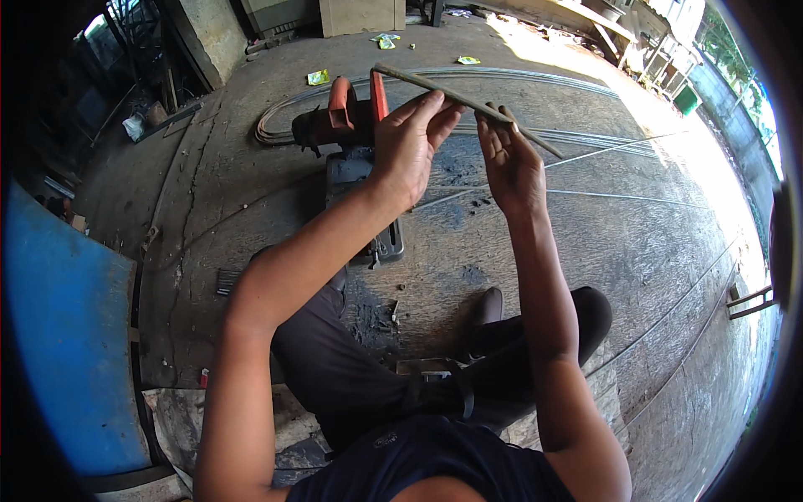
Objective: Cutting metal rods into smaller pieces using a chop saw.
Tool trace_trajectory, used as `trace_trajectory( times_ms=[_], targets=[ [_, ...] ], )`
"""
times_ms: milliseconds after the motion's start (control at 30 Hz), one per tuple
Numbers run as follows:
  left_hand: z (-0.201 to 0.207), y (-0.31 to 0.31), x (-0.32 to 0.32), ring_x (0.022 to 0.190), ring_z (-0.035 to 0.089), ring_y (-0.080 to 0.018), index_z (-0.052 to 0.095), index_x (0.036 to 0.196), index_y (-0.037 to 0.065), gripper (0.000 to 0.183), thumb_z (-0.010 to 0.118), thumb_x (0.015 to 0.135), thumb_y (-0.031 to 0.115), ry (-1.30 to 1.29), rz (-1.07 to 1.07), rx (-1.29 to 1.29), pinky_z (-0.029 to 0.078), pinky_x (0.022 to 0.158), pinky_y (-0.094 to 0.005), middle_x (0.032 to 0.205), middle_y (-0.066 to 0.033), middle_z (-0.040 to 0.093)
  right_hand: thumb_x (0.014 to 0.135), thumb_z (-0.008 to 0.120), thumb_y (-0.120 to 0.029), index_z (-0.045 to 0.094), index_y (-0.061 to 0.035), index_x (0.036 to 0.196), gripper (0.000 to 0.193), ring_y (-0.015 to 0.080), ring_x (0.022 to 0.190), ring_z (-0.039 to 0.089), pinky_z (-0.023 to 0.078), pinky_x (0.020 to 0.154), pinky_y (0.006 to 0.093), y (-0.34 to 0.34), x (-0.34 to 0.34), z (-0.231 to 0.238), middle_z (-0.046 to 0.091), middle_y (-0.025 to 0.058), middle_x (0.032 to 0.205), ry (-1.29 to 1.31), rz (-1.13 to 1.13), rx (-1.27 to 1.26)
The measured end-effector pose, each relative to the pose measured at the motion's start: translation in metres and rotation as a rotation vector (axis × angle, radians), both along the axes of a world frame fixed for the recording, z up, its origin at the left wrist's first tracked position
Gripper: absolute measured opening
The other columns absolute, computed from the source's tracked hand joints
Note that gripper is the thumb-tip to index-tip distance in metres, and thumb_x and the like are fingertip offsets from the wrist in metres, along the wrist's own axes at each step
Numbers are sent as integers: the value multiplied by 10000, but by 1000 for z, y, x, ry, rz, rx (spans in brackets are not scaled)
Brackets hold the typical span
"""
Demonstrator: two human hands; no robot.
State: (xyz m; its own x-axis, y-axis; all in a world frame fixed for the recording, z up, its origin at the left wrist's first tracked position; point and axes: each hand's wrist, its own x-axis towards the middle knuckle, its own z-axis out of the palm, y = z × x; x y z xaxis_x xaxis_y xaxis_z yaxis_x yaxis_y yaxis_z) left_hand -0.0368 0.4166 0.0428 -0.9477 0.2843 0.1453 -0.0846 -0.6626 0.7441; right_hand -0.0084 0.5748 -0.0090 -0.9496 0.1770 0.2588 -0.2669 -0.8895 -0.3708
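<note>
A short, dull metal rod [471, 105] is held up slantwise in front of me, its left end higher in the picture. My left hand [407, 151] pinches it between thumb and fingers left of its middle. Toward the lower right end, my right hand [514, 171] is closed on the rod with its fingertips. Just beyond my left hand stands a cut-off saw with a red guard [341, 106], a dark motor and a grey base [387, 243]. My left forearm and hand hide part of the saw.
Long thin metal rods [577, 138] lie bundled across the rough floor, curling behind the saw. Dark grit [374, 322] is scattered near my legs. A blue panel [67, 335] stands at left. Small yellow-green wrappers [318, 78] lie farther off. Beneath me is a worn sheet [180, 418].
</note>
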Motion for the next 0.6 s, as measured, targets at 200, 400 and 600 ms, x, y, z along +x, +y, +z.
trace_trajectory(
  times_ms=[200,400,600],
  targets=[
    [5,-17,-10,934,690,-245,630,1000,-19,163,677,890,93,-41,53,39,606,812,-251,1019,-148,676,989,486,-63,478,70,1272,313,317,1179,573,481,1023,405,-15,5,18,559,230,1253,61,-106,235],
    [2,-46,-22,987,678,-306,403,1249,187,449,621,900,6,-151,-17,79,602,860,-336,1115,-201,633,980,518,-54,506,55,1292,331,245,1163,584,499,1017,364,-34,11,26,582,175,1255,135,-183,492],
    [16,-65,-24,1071,647,-261,587,1106,-80,215,589,935,51,-162,-46,44,563,951,-322,1112,-183,651,957,554,-40,528,69,1269,331,183,1104,600,505,980,318,-48,16,36,625,129,1176,284,-290,582]
  ],
)
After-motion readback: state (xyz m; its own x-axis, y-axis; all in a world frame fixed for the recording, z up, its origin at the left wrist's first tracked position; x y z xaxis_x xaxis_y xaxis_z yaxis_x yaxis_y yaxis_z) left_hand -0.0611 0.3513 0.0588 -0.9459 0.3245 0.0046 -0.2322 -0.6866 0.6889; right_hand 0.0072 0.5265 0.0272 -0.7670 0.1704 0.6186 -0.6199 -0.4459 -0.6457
